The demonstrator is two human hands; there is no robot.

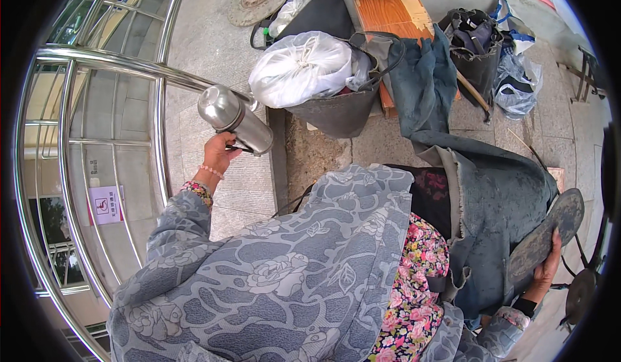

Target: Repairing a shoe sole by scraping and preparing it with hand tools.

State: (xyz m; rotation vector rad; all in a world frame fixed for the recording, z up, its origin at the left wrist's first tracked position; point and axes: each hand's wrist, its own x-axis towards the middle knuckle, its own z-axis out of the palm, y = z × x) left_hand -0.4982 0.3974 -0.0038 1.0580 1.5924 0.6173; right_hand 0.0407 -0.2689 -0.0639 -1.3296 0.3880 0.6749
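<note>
My left hand (221,153) is closed on the handle of a steel thermos flask (249,127), which tilts with its domed cup lid (218,105) toward the upper left. The flask is next to the metal railing and a grey stone ledge. On the right, my right hand (550,258) grips a worn, dark shoe sole (548,234) by its edge, fingers partly behind it. That sole lies against the dark work apron (504,200) over my lap.
A black bucket bag (343,113) holds a white plastic bag (301,70). Beyond are a wooden board (394,14), another black bucket (474,45), a hammer (475,97) and a clear plastic bag (519,87). A steel railing (116,61) runs along the left.
</note>
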